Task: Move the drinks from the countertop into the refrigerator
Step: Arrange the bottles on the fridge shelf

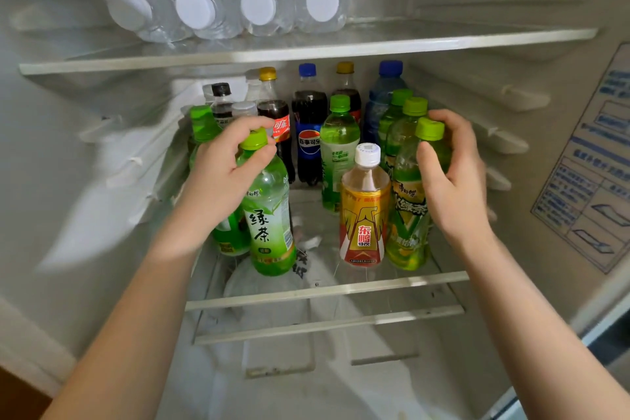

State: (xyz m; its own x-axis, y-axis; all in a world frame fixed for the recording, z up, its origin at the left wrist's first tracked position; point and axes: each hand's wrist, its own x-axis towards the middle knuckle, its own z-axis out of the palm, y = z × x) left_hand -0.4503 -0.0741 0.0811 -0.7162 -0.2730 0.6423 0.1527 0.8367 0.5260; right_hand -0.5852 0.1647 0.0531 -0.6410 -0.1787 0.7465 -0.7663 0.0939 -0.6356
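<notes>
Left hand [221, 169] grips tea bottle [269, 218]; right hand [451, 181] grips second bottle [407, 215]; four water bottles [258, 5].

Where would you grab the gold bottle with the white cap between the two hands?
Probably by the narrow neck under its white cap, reaching from the front and above. The gold bottle stands upright near the front of the shelf; the green bottle gripped by the right hand crowds its right side, and the left hand grips a green tea bottle on its left.
</notes>
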